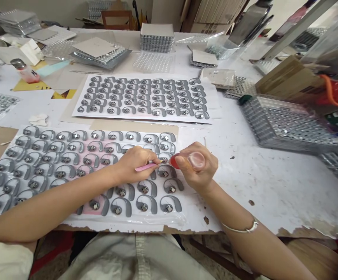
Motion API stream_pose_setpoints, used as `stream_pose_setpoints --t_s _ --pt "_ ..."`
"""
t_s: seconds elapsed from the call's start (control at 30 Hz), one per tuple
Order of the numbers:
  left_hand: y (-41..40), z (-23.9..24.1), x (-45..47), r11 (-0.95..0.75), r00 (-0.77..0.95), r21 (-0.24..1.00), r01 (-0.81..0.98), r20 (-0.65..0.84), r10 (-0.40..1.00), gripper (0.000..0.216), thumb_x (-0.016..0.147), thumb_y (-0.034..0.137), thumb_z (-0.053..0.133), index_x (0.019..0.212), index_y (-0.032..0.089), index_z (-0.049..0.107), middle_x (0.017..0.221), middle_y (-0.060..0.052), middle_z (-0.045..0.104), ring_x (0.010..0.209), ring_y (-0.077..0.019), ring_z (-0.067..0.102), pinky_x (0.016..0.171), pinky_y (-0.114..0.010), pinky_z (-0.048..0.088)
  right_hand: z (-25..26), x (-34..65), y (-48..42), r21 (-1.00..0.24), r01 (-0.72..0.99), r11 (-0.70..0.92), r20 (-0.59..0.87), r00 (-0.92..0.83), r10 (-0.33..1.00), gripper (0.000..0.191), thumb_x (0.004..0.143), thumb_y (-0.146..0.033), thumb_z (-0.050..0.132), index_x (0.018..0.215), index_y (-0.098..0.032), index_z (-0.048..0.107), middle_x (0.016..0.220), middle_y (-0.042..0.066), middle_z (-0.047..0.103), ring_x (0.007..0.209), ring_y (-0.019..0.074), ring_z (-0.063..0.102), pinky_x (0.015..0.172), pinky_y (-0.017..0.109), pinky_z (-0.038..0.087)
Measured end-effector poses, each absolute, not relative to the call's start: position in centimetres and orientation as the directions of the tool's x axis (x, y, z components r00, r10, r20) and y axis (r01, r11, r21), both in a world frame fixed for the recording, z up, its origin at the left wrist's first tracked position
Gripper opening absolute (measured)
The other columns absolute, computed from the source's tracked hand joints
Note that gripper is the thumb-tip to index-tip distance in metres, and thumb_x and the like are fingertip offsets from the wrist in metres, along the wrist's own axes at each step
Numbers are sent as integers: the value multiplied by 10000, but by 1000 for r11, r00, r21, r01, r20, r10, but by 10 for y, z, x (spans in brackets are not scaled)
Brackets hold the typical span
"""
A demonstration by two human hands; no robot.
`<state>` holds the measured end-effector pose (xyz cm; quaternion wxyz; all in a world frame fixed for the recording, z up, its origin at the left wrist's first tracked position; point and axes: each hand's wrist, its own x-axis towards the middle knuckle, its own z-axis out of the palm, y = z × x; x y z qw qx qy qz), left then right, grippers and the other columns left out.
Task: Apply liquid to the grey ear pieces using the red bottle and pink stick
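Note:
Over the near sheet (pixel 177 222), my left hand (pixel 133 164) is closed in a pinch on a slim pink-handled stick (pixel 146 167). The stick's far end lies by my fingertips, above a grey hook-shaped piece (pixel 165 171) in the right-hand columns. My right hand (pixel 201 173) wraps round a small clear bottle with red at its front (pixel 196 160). Its base faces me and its red end points left, close to my left fingertips. Rows of grey hook-shaped pieces, each with a shiny round stone, cover the sheet. My left forearm hides some of them.
A second sheet of grey hooked pieces (pixel 142 97) lies beyond. Stacked clear trays of shiny stones (pixel 291 120) stand at right, beside a cardboard box (pixel 291 79). A jar with pink liquid (pixel 25 71) stands at back left. A tray stack (pixel 157 37) sits at the back.

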<state>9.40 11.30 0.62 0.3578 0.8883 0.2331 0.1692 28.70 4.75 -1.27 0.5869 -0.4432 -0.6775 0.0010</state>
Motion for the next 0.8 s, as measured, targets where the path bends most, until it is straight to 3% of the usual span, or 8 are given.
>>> stream_pose_setpoints --t_s 0.8 --pt "114 3 93 -624 827 735 267 158 540 150 814 183 578 858 170 721 795 -30 735 708 -170 677 659 -272 518 -14 284 47 -514 604 609 798 77 598 82 787 -174 678 782 -192 598 660 7 623 576 142 549 518 295 467"
